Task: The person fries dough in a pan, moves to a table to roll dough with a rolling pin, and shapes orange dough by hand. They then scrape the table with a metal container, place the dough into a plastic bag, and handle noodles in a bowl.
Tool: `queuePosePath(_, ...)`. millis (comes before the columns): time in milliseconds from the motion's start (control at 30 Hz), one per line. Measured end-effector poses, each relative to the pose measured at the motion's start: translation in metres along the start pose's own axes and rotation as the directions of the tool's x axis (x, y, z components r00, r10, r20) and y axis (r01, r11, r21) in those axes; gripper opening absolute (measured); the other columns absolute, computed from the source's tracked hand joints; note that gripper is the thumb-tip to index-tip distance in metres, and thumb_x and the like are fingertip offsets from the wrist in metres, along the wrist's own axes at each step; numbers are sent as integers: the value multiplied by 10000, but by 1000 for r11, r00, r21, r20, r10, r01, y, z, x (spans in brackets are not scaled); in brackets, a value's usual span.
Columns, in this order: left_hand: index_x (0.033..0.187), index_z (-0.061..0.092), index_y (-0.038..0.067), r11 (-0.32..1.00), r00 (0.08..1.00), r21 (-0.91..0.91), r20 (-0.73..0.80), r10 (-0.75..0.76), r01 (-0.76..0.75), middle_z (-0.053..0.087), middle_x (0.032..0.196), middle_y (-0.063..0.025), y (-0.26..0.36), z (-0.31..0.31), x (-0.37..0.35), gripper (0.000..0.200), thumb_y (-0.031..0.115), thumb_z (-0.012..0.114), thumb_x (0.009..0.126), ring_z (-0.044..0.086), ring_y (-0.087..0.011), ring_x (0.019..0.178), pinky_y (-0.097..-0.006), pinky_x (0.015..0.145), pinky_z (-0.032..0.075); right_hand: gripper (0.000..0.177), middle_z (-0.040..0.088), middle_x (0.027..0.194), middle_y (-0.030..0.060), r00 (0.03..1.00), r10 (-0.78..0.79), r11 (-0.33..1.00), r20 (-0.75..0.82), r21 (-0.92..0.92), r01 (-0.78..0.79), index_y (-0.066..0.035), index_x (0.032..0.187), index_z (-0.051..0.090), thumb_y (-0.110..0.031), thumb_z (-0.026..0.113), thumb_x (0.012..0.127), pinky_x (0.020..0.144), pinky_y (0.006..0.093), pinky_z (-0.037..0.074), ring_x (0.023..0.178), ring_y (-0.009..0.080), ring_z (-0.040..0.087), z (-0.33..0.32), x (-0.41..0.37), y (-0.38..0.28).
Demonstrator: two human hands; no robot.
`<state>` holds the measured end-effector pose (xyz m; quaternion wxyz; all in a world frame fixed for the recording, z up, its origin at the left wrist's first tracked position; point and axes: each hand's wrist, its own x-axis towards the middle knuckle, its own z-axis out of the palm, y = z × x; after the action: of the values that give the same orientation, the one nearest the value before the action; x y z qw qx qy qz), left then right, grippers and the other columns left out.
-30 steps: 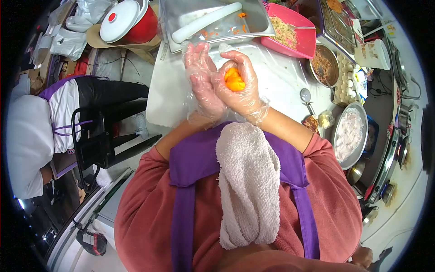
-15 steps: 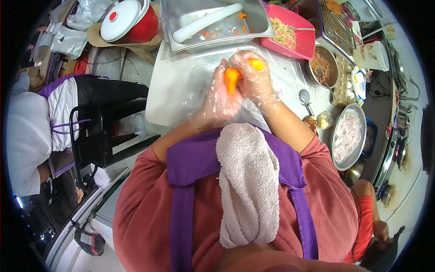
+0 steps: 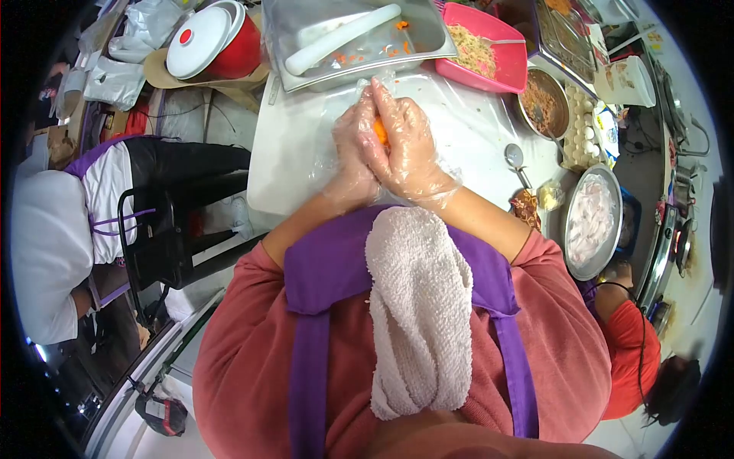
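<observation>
Both my hands wear clear plastic gloves and are pressed together over the white table (image 3: 283, 164). Between the palms shows a small part of a soft orange lump, like dough (image 3: 380, 131); most of it is hidden. My left hand (image 3: 352, 149) cups it from the left, and my right hand (image 3: 404, 141) closes over it from the right with its fingers slanting up. Just beyond the fingertips stands a steel tray (image 3: 367, 75), with a white rolling pin (image 3: 344, 38) lying in it and orange scraps on its bottom.
Right of the tray sit a pink basin of shredded filling (image 3: 514, 76), a pan of minced food (image 3: 564, 115) and an egg carton (image 3: 577, 149). Nearer are a spoon (image 3: 515, 159) and a metal bowl of pale pieces (image 3: 612, 245). Other people stand left, by a black chair (image 3: 164, 229), and lower right.
My hands have come together around the orange lump, covering most of it. Earlier, more orange showed in both hands. The person at the lower right has moved nearer the metal bowl.
</observation>
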<state>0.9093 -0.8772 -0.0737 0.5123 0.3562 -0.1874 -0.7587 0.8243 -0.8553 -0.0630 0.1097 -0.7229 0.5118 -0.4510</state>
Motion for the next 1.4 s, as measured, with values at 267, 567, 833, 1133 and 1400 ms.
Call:
queuePosePath(267,914,495,60,865,943,435,312,117,-251,517,824,-28,-32,-27,15,218,239,372,925,521,-117,774,-270,663,454,274,446,594,85,991,-84,989,-100,-127,71,-54,974,605,-97,606,703,495,354,401,516,242,471,6,-12,18)
queuePosePath(567,1066,473,44,968,965,-9,81,-251,252,523,985,-82,-44,-27,16,440,421,288,936,527,-184,955,-330,861,421,178,566,704,115,905,417,889,78,170,-424,-53,900,587,-155,587,754,652,355,477,662,316,562,10,-16,31)
queuePosePath(833,1383,23,65,889,917,-229,146,-372,397,243,1368,-140,4,-5,14,924,726,249,779,324,-305,1215,-429,1010,276,350,575,843,104,989,135,970,68,194,-145,-58,920,587,-241,725,656,813,390,450,781,299,565,4,-18,22)
queuePosePath(1133,1346,220,44,860,916,-328,232,-327,390,400,1261,-107,-24,-26,30,708,570,254,873,442,-246,1100,-377,942,335,156,525,649,-8,788,588,519,180,663,-539,-45,681,508,-72,651,738,512,229,438,590,66,505,-11,-4,51)
queuePosePath(1400,1121,485,62,739,876,-498,404,-264,453,538,1095,-96,-37,-14,35,355,334,353,936,517,-211,1021,-347,921,386,438,547,1010,109,749,355,-219,559,829,-515,0,1075,522,-387,410,904,880,321,399,938,187,526,-21,5,54)
